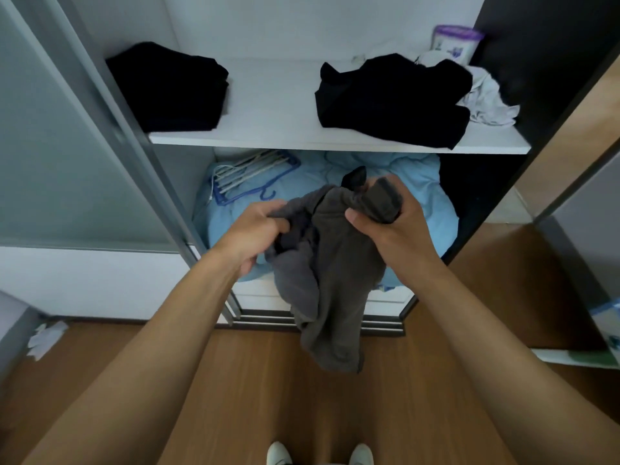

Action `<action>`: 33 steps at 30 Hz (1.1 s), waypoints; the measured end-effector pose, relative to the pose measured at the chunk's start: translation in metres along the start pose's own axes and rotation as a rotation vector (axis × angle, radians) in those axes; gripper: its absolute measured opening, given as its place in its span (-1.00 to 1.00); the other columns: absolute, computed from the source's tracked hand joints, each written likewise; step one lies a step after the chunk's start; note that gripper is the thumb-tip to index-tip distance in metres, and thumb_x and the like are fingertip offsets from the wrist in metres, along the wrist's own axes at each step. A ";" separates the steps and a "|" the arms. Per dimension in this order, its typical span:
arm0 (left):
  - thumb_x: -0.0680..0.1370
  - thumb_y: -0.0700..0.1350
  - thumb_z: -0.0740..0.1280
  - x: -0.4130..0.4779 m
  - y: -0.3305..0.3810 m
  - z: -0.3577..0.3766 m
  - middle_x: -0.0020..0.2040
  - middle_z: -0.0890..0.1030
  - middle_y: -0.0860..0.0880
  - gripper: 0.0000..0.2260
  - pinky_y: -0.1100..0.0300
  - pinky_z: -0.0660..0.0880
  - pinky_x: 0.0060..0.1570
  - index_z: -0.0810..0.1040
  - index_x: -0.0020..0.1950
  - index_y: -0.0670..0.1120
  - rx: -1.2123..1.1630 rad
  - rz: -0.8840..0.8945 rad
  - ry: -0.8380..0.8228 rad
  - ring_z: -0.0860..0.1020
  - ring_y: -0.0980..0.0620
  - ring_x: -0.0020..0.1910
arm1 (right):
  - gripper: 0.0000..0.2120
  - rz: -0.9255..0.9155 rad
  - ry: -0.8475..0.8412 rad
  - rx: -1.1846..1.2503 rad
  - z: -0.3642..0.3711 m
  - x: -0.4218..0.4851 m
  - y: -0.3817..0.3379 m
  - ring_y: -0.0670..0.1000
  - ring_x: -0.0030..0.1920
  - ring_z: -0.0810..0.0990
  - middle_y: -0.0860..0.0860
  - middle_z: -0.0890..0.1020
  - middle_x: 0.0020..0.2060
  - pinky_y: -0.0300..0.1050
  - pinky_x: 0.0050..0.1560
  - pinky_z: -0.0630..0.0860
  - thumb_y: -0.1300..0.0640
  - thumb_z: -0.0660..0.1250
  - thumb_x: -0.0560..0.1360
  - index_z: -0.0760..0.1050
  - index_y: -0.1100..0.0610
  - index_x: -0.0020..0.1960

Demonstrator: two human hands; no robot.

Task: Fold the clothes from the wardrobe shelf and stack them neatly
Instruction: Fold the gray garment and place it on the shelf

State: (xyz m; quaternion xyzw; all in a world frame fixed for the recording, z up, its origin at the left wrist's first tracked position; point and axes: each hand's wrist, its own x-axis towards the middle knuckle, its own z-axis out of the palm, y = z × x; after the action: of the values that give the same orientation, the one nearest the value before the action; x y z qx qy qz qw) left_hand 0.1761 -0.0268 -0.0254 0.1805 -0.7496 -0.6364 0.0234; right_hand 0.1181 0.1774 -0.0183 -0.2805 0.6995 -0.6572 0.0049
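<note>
A dark grey garment hangs crumpled in front of the wardrobe, held up by both hands. My left hand grips its left edge, and my right hand is closed on its bunched top right part. On the white wardrobe shelf a neat folded stack of black clothes lies at the left. A loose heap of black clothes lies at the right, with crumpled white clothes beside it.
A light blue duvet fills the compartment below the shelf, with blue and white hangers on it. A purple-lidded container stands at the shelf's back right. The sliding door frame runs at the left. Wooden floor lies below.
</note>
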 end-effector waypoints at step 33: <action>0.47 -0.41 0.10 -0.003 0.057 -0.040 -0.28 0.63 -0.10 -0.66 0.21 0.58 -0.25 0.65 -0.16 -0.16 -0.451 0.178 0.047 0.59 -0.02 -0.28 | -0.80 0.265 -0.229 -0.724 0.012 -0.034 0.092 0.03 -0.16 0.52 -0.03 0.54 -0.22 -0.08 -0.17 0.38 -0.01 0.42 0.37 0.54 0.12 -0.15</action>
State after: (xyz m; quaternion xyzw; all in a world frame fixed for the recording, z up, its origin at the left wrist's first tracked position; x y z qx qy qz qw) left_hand 0.1757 -0.0568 0.0375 0.1186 -0.6007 -0.7787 0.1365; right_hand 0.1157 0.1783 -0.1175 -0.2430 0.9109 -0.3264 0.0686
